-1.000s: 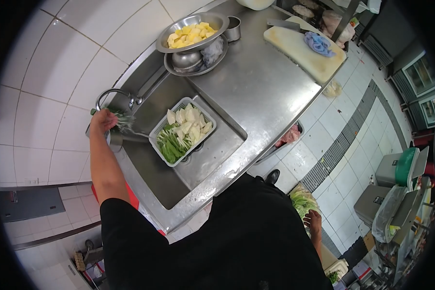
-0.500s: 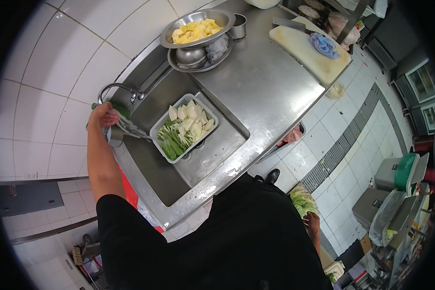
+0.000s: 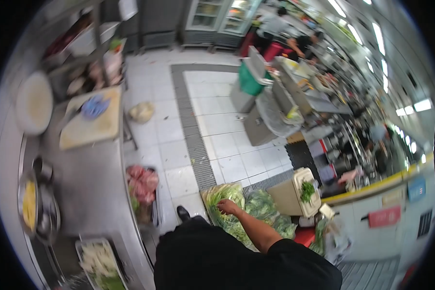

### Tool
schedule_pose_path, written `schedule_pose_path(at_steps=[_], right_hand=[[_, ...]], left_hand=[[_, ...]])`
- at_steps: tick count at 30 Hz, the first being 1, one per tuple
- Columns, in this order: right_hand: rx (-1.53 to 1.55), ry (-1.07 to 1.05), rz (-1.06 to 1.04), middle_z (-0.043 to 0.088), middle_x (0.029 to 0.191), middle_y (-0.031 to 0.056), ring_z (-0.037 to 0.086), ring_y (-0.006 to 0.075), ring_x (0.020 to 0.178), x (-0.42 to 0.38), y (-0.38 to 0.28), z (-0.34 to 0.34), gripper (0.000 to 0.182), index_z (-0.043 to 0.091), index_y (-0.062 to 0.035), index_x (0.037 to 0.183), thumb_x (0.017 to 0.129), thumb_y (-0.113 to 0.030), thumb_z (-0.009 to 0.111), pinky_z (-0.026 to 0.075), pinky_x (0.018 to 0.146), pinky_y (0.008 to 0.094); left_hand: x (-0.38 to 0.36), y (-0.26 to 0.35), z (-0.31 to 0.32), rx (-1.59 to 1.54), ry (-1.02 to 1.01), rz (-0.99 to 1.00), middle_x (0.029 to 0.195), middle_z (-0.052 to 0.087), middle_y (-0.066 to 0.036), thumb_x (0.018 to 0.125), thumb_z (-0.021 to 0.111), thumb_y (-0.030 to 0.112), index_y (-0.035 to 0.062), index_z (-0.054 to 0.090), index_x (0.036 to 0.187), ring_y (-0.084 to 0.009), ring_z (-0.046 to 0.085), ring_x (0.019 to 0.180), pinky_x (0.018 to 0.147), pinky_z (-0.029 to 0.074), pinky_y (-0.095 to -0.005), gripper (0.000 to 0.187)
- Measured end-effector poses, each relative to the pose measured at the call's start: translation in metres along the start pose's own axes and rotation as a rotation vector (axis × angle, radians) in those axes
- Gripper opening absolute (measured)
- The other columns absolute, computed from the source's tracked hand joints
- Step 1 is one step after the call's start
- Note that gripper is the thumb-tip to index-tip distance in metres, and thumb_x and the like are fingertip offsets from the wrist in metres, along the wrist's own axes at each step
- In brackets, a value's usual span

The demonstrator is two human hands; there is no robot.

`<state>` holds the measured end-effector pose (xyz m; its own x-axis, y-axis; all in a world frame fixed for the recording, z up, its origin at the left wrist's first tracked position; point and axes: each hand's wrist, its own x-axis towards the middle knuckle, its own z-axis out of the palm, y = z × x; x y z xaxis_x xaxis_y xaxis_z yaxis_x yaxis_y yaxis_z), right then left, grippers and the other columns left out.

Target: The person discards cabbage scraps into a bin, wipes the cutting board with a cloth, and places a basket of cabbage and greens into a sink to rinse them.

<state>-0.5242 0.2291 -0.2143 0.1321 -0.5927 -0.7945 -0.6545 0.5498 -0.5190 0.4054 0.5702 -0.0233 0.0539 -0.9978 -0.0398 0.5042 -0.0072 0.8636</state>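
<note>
My right hand point(image 3: 228, 207) reaches over a clear plastic bag of leafy greens point(image 3: 223, 195) on the floor side of me. Its fingers are loosely bent and apart, with nothing visible in them. More bagged green vegetables point(image 3: 261, 205) lie right beside it. My left hand is out of view. At the lower left, the basket point(image 3: 119, 263) with pale sliced vegetables point(image 3: 95, 258) and green leaves sits in the sink, cut off by the frame edge.
A steel counter point(image 3: 89, 186) carries a bowl of yellow chunks point(image 3: 29, 205) and a cutting board point(image 3: 89, 126) with a blue cloth point(image 3: 95, 106). Raw meat point(image 3: 142, 183) is in a tub below. Bins point(image 3: 263, 118) stand ahead; co-workers point(image 3: 273, 26) are far back.
The view has swung right, away from the sink and tap. My left hand, earlier up at the tap, has left view. My right hand now shows more fully over the bagged greens.
</note>
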Motion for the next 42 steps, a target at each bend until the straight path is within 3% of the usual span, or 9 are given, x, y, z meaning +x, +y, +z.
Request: schedule_pose_path(at_steps=[2,4,11,24,35,42], right_hand=[[0.023,0.07,-0.012,0.064,0.083,0.0082,0.062,0.0163,0.065,-0.014,-0.009,0.005,0.035,0.059,-0.0039,0.11,0.086,-0.029,0.056,0.049,0.052,0.0286],[0.074,0.1,-0.054,0.063,0.08,0.0081,0.061,0.0167,0.062,-0.014,0.004,0.01,0.034,0.059,-0.0029,0.108,0.086,-0.028,0.056,0.048,0.051,0.0288],[0.0,0.08,0.007,0.063,0.075,0.0085,0.06,0.017,0.059,-0.025,0.036,0.024,0.031,0.061,-0.0024,0.104,0.086,-0.027,0.058,0.047,0.046,0.0293],[0.194,0.196,-0.014,0.064,0.075,0.0081,0.061,0.016,0.056,-0.024,0.068,0.024,0.028,0.06,-0.0032,0.103,0.086,-0.026,0.057,0.047,0.046,0.0293],[0.19,0.173,0.153,0.065,0.076,0.0066,0.063,0.016,0.061,-0.058,0.089,0.032,0.029,0.062,-0.0056,0.101,0.087,-0.03,0.056,0.049,0.049,0.0312],[0.18,0.18,0.03,0.064,0.076,0.0063,0.062,0.0162,0.059,-0.035,0.091,0.024,0.028,0.062,-0.0049,0.101,0.087,-0.028,0.056,0.047,0.046,0.0291]], left_hand=[[0.097,0.011,-0.004,0.003,-0.101,0.003,0.131,0.046,-0.017,0.089,0.053,0.043,0.0043,0.04,0.13,-0.0292,0.046,0.12,0.103,0.036,-0.0441,0.058],[0.149,0.017,0.0,0.001,-0.145,0.004,0.131,0.045,-0.017,0.089,0.053,0.043,0.0045,0.04,0.131,-0.0296,0.045,0.121,0.103,0.036,-0.0443,0.058],[0.207,0.041,0.024,-0.006,-0.139,0.015,0.133,0.042,-0.018,0.089,0.053,0.043,0.0051,0.039,0.131,-0.0307,0.043,0.122,0.104,0.035,-0.045,0.059],[0.345,0.041,0.053,-0.039,-0.147,-0.047,0.136,0.037,-0.019,0.089,0.053,0.044,0.0062,0.037,0.132,-0.0329,0.04,0.125,0.105,0.033,-0.0463,0.059],[0.371,0.003,0.056,-0.105,-0.023,-0.038,0.139,0.033,-0.02,0.089,0.052,0.044,0.0071,0.035,0.133,-0.0348,0.036,0.127,0.106,0.032,-0.0474,0.06],[0.382,-0.032,0.05,-0.156,0.061,-0.01,0.141,0.031,-0.021,0.089,0.052,0.044,0.0077,0.034,0.134,-0.036,0.035,0.128,0.107,0.031,-0.0481,0.06]])
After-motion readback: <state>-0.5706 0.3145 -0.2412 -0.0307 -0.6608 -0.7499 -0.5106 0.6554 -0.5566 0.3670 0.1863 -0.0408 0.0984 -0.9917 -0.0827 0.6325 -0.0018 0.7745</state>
